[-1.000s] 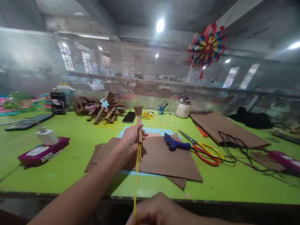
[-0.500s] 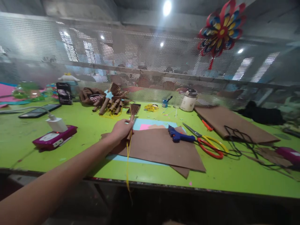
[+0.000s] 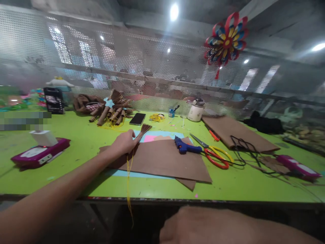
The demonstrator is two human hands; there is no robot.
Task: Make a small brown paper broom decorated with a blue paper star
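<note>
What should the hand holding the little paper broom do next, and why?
Probably reach a bit farther and lay the paper broom by the pile of paper brooms. The left hand holds it low over the brown paper sheet, head aimed toward that pile, yellow strings dangling off the green table, apart from the right hand.

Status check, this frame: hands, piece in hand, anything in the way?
Left hand shut on paper broom, yellow strings hanging off table edge. Right hand low, grip unclear. Glue gun nearby, apart.
</note>
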